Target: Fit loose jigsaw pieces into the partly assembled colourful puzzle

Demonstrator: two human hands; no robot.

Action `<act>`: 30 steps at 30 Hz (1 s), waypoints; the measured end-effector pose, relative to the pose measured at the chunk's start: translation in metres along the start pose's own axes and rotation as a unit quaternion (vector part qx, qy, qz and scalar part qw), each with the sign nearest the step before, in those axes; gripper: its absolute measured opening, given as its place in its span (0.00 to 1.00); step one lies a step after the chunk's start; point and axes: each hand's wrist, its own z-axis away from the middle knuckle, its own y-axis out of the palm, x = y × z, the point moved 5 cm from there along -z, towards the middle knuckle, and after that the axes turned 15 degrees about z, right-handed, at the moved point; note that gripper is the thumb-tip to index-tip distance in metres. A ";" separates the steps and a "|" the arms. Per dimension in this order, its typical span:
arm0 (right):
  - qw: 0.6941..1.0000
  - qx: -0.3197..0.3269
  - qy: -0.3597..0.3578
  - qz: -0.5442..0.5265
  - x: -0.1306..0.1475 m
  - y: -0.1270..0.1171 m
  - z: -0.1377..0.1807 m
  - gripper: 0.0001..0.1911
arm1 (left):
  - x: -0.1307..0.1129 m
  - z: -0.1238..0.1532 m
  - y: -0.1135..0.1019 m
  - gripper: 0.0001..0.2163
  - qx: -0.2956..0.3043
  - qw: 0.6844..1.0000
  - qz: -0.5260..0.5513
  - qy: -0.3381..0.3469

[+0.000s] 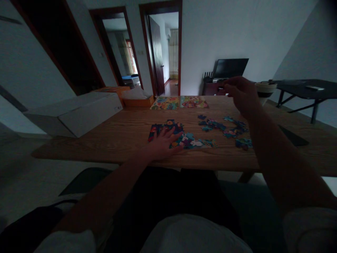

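Observation:
My left hand (164,142) lies flat with fingers spread on a partly joined jigsaw puzzle (189,140) near the front edge of the wooden table (118,135). My right hand (240,93) is raised over the table's far right side, fingers curled in a pinch; what they hold is too dark to make out. Several loose puzzle pieces (226,128) lie scattered below and in front of that hand.
Two colourful picture cards (179,102) lie at the table's far edge. A white box (79,112) and an orange tissue box (138,98) sit at the left. A white cup (264,90) stands far right, a dark flat object (293,137) beside my right arm.

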 end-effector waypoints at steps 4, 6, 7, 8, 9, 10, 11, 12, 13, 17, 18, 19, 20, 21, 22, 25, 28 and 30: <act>0.994 0.035 0.096 0.028 -0.051 -0.031 0.013 0.10 | -0.008 -0.025 0.015 0.39 0.059 0.996 -0.003 -0.069; 0.987 0.075 0.113 0.088 -0.072 -0.035 0.031 0.12 | -0.007 -0.030 0.019 0.39 0.069 0.995 -0.015 -0.076; 0.981 0.099 0.116 0.116 -0.081 -0.034 0.043 0.14 | -0.007 -0.032 0.020 0.39 0.071 0.994 -0.021 -0.076; 0.974 0.130 0.123 0.142 -0.090 -0.030 0.056 0.16 | -0.006 -0.033 0.020 0.40 0.072 0.994 -0.025 -0.075; 0.964 0.166 0.124 0.169 -0.096 -0.024 0.070 0.19 | -0.005 -0.033 0.020 0.40 0.074 0.994 -0.027 -0.075; 0.952 0.206 0.108 0.198 -0.100 -0.016 0.085 0.22 | -0.004 -0.034 0.019 0.40 0.076 0.994 -0.027 -0.076; 0.938 0.248 0.078 0.231 -0.102 -0.006 0.100 0.26 | -0.004 -0.036 0.018 0.40 0.079 0.993 -0.027 -0.079; 0.921 0.280 0.045 0.266 -0.103 0.003 0.113 0.29 | -0.003 -0.037 0.017 0.40 0.082 0.993 -0.027 -0.081; 0.905 0.298 0.017 0.304 -0.105 0.011 0.125 0.31 | -0.002 -0.040 0.016 0.39 0.083 0.993 -0.029 -0.083; 0.858 0.337 -0.016 0.387 -0.117 0.031 0.146 0.34 | 0.002 -0.049 0.014 0.38 0.086 0.992 -0.036 -0.088; 0.855 0.342 -0.017 0.390 -0.121 0.033 0.145 0.35 | 0.003 -0.050 0.014 0.39 0.087 0.992 -0.036 -0.089; 0.854 0.345 -0.016 0.389 -0.123 0.035 0.143 0.35 | 0.004 -0.051 0.015 0.39 0.090 0.991 -0.035 -0.089; 0.855 0.346 -0.014 0.387 -0.125 0.036 0.140 0.35 | 0.005 -0.052 0.015 0.40 0.093 0.991 -0.034 -0.089; 0.856 0.346 -0.014 0.384 -0.127 0.037 0.136 0.35 | 0.005 -0.053 0.015 0.40 0.095 0.991 -0.034 -0.087; 0.858 0.347 -0.017 0.378 -0.127 0.038 0.132 0.35 | 0.006 -0.054 0.014 0.40 0.098 0.991 -0.036 -0.086; 0.868 0.361 -0.045 0.338 -0.123 0.041 0.118 0.34 | 0.013 -0.065 0.006 0.38 0.103 0.992 -0.036 -0.065; 0.863 0.417 -0.029 0.284 -0.123 0.035 0.095 0.30 | 0.028 -0.084 -0.015 0.30 0.056 0.998 -0.022 -0.005; 0.860 0.449 0.021 0.241 -0.128 0.023 0.074 0.27 | 0.046 -0.095 -0.039 0.26 -0.068 0.997 -0.021 0.023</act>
